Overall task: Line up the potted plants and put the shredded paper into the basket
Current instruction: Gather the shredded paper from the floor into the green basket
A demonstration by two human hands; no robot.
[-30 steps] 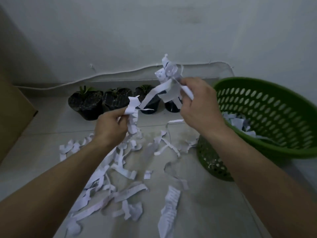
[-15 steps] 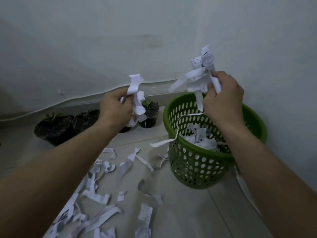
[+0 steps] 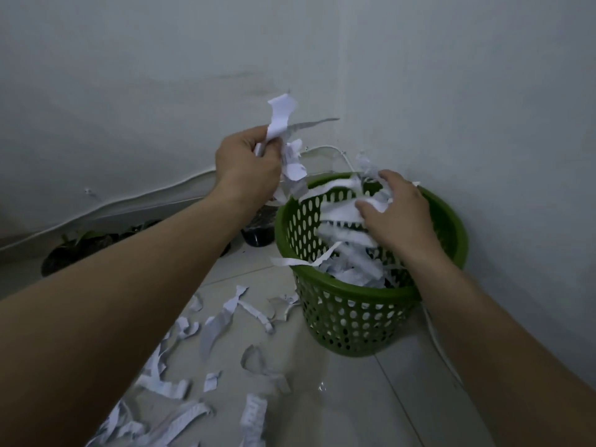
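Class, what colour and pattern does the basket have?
The basket is green, its wall perforated with rows of oval holes; the head view shows it.

My left hand (image 3: 246, 162) is raised, fist clenched, knuckles toward me, forearm stretched forward. My right hand (image 3: 398, 214) sits lower and farther right, palm down, fingers (image 3: 383, 179) spread loose, thumb angled inward toward the left.

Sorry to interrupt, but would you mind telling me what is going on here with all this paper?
A person is clearing shredded paper off the floor into a green basket. The right hand is open over the basket, with strips dropping from it onto those already inside. The left hand grips a bunch of strips beside the rim. Many loose strips lie on the tiles, and the potted plants stand along the wall.
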